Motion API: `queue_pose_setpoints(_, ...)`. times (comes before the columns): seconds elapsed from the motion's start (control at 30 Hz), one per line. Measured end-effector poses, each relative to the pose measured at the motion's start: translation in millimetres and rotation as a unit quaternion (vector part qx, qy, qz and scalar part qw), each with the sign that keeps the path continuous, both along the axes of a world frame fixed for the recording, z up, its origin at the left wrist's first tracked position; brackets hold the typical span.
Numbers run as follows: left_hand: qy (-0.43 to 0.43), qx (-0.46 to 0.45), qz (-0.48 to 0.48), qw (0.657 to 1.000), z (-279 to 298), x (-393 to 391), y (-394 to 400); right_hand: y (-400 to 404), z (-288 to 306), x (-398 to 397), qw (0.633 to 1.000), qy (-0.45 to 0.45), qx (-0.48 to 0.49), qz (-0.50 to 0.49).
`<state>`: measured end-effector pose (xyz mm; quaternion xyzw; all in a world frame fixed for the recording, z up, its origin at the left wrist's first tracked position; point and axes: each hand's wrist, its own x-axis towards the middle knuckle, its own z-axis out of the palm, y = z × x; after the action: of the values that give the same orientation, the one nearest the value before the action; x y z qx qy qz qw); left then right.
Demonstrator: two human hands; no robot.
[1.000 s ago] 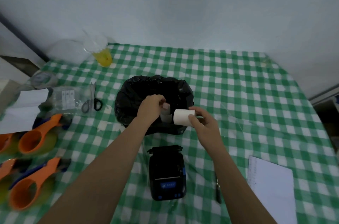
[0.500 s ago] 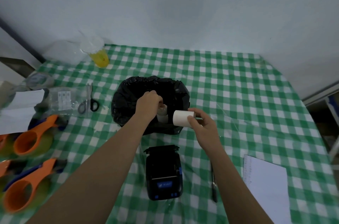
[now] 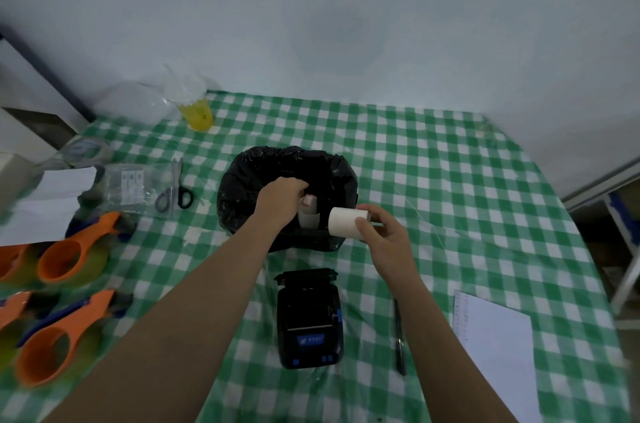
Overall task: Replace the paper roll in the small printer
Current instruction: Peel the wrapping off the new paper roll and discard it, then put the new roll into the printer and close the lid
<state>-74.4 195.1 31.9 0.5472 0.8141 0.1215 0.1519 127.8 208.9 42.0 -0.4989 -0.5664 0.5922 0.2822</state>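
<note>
A small black printer [image 3: 309,318] sits on the checked tablecloth near me with its lid open. Behind it stands a bin lined with a black bag [image 3: 242,187]. My left hand [image 3: 280,201] is over the bin's mouth, fingers closed on a small pale used roll [image 3: 308,216] held upright. My right hand [image 3: 382,235] holds a full white paper roll [image 3: 344,221] on its side, at the bin's right front edge, above the printer.
A black pen [image 3: 399,336] and a white notepad [image 3: 495,346] lie right of the printer. Scissors [image 3: 175,194], a clear bag and orange tape dispensers [image 3: 65,256] crowd the left side. A cup of yellow liquid [image 3: 197,111] stands at the back left. The table edge runs along the right.
My left hand has lowered slightly into the bin's mouth with the used roll. My right hand with the white roll has stayed almost still.
</note>
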Motion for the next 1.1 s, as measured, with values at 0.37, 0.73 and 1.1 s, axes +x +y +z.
queue_pose_setpoints(0.37, -0.295, 0.037, 0.004, 0.955, 51.6, 30.8, -50.8, -22.5, 20.2, 4.5, 0.998, 0.064, -0.028, 0.001)
queue_pose_setpoints(0.73, -0.409, 0.040, 0.012, 0.912, 45.7, 55.7, -135.0, -80.1, 12.6, 11.8, 0.973, 0.142, -0.179, 0.018)
queue_pose_setpoints(1.1, -0.458, 0.079, 0.042, 0.885, 38.8, 58.3, -167.7, -103.4, 15.0, 24.3, 0.988, 0.020, 0.002, 0.154)
